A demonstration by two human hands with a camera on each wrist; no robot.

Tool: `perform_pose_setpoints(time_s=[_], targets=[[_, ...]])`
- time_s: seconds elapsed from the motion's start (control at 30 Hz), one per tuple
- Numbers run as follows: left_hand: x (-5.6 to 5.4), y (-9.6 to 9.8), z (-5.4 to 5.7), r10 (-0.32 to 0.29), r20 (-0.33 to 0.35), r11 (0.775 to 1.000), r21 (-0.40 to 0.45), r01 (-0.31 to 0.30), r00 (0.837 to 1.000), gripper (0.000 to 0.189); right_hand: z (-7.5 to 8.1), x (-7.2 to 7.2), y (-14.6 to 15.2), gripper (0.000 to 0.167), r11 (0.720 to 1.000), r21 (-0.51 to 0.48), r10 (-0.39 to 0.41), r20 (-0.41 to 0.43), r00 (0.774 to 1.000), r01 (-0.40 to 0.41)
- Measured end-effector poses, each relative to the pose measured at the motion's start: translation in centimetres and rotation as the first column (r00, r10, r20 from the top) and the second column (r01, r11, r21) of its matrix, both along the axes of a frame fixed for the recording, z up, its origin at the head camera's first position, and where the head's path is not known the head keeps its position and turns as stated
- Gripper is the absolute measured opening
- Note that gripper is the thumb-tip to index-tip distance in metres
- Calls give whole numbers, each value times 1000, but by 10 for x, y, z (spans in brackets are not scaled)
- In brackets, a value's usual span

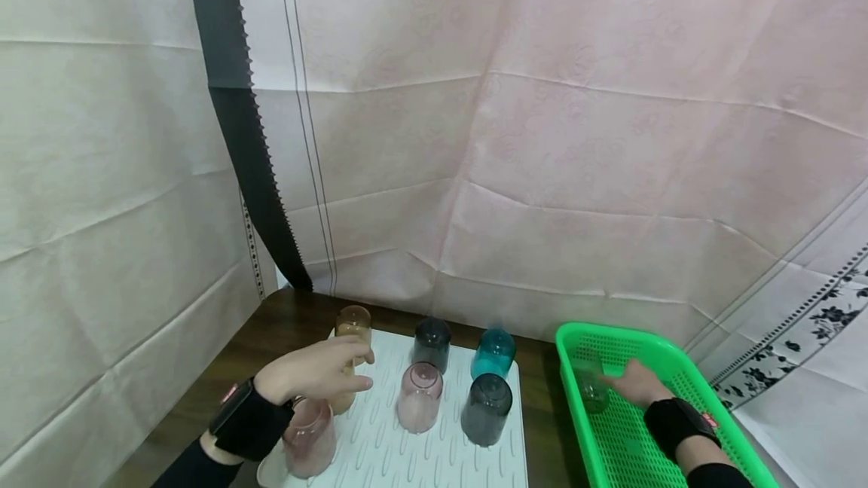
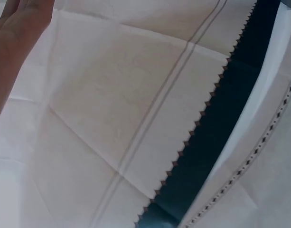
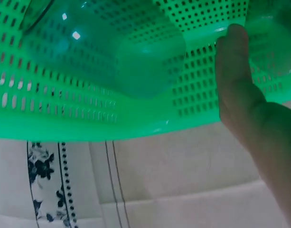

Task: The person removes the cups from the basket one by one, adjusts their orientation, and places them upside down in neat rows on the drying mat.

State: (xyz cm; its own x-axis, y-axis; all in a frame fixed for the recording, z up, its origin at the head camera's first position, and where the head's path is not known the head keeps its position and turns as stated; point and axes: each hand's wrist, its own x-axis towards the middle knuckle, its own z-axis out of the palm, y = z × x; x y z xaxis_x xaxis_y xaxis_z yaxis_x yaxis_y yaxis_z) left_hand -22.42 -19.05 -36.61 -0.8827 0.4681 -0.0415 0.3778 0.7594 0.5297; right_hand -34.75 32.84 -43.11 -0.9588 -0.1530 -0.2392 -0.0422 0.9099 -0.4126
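Observation:
In the head view my left hand [image 1: 319,371] hovers over the left side of the white ribbed tray [image 1: 380,446], fingers loosely extended. It partly hides an amber glass [image 1: 342,402]; another amber glass [image 1: 354,316] stands just behind. A pink glass [image 1: 310,439] is below its wrist. My right hand [image 1: 637,384] reaches into the green basket [image 1: 573,390], fingertips right at a clear greenish glass [image 1: 591,388]. The right wrist view shows its straight thumb [image 3: 234,61] beside a glass [image 3: 273,45], with a blue-green glass [image 3: 150,61] further left in the basket.
Upside-down on the tray stand a second pink glass [image 1: 419,398], a dark glass [image 1: 432,343], a grey glass [image 1: 486,409] and a teal glass [image 1: 493,352]. The tray lies on a dark wooden table [image 1: 197,405]. Pale cloth [image 1: 576,134] hangs behind and at the sides.

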Motion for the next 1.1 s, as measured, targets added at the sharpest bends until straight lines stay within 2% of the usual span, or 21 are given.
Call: perform_pose_setpoints(time_s=[0.07, 0.2, 0.27, 0.43, 0.67, 0.8, 0.93, 1.0, 1.1], targets=[[-2, 5, 1, 1, -11, 1000, -24, -1, 1000, 32, -7, -5, -2, 102, 1000, 3, -7, -7, 1000, 7], [-4, 15, 3, -5, -38, 998, -65, 3, 999, 34, -21, -9, -6, 57, 1000, -7, -12, -54, 998, 12], [-4, 18, 4, -3, -33, 997, -72, 0, 999, 36, -28, -10, -8, 52, 1000, -7, -13, -72, 997, 12], [-3, 25, 6, 13, -3, 996, -89, -13, 1000, 37, -36, -13, -15, 48, 1000, -18, -26, -65, 998, 25], [1, 28, 5, -20, -30, 992, -125, 16, 999, 37, -40, -11, -21, 45, 990, -118, -73, 36, 997, 76], [5, 28, 7, -44, -57, 991, -125, 37, 997, 37, -37, -6, -19, 40, 987, -146, -59, 22, 998, 62], [9, 30, 9, -63, -64, 992, -110, 56, 996, 39, -28, -1, -13, 38, 992, -121, -42, -10, 999, 40], [12, 31, 10, -75, -53, 993, -91, 70, 996, 40, -20, 3, -9, 51, 995, -92, -40, -11, 999, 39], [15, 33, 9, -84, -45, 994, -71, 81, 995, 42, -5, 9, -5, 83, 997, -69, -29, -37, 999, 27]])
